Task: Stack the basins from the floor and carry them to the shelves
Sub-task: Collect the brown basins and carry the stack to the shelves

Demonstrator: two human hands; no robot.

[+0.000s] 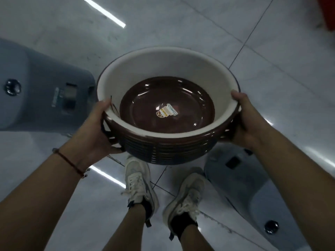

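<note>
A stack of several nested basins is held up in the air in front of me, dark brown outside, cream inside, with a brown bottom and a small label in the middle. My left hand grips the stack's left rim, thumb over the edge and fingers underneath. On the opposite rim, my right hand holds it the same way. The stack's ribbed rims show at the front.
Glossy grey floor tiles lie below, reflecting ceiling lights. A grey machine base stands at the left and another grey moulded piece at the lower right. My two feet in white trainers stand between them. Something red shows at the top right corner.
</note>
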